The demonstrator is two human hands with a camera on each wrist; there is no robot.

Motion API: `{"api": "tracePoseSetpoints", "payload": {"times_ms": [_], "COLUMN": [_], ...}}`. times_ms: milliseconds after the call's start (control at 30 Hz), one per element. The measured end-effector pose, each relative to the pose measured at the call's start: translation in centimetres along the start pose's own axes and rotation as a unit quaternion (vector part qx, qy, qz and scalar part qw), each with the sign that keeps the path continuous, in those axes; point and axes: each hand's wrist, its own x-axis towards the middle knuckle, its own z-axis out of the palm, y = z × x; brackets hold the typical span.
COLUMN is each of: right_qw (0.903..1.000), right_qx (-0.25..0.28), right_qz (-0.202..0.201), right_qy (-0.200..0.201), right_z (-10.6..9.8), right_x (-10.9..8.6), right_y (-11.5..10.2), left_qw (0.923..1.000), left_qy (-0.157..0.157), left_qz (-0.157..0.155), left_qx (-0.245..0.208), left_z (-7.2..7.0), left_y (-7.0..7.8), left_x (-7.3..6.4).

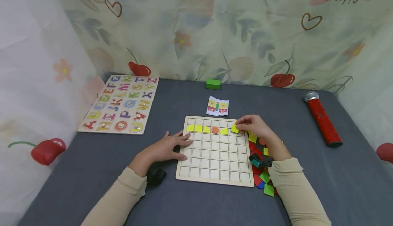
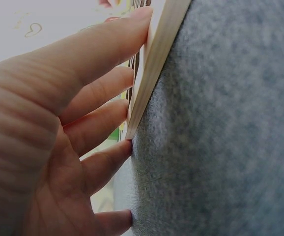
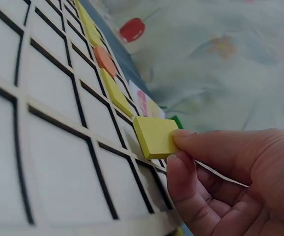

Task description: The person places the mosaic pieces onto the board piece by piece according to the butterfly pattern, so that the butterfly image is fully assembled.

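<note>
A wooden grid board (image 1: 215, 182) lies on the table, with yellow tiles (image 1: 198, 128) and one orange round tile (image 1: 215, 130) set along its second row from the back. My left hand (image 1: 165, 147) rests at the board's left edge, fingers spread; in the left wrist view the thumb and fingertips touch the wooden rim (image 2: 154, 59). Between thumb and forefinger, my right hand (image 1: 257, 127) pinches a yellow square tile (image 3: 154, 137). That tile is tilted over the right end of the same row, close above the cells.
A loose pile of coloured tiles (image 1: 268, 190) lies right of the board, partly under my right wrist. Behind the board are a butterfly pattern card (image 1: 217, 106) and a green block (image 1: 213, 84). An alphabet board (image 1: 119, 105) lies back left, a red microphone (image 1: 324, 120) at right.
</note>
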Motion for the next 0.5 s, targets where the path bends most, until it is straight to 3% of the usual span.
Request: {"api": "tracePoseSetpoints", "payload": {"times_ms": [167,500], "right_qw": [0.9993,0.996], "right_qx": [-0.034,-0.075], "right_qz": [-0.01,-0.047], "right_qy": [-0.011,0.003], "right_z": [0.8,1.4], "right_x": [-0.1,-0.3], "right_y": [-0.2,-0.4], "left_qw": [1.0,1.0], "left_qy": [-0.001,-0.001], "left_qz": [0.002,0.006], "left_qx": [0.001,0.004], "left_z": [0.0,0.1], "left_y": [0.1,0.0], "left_x": [0.1,0.0]}}
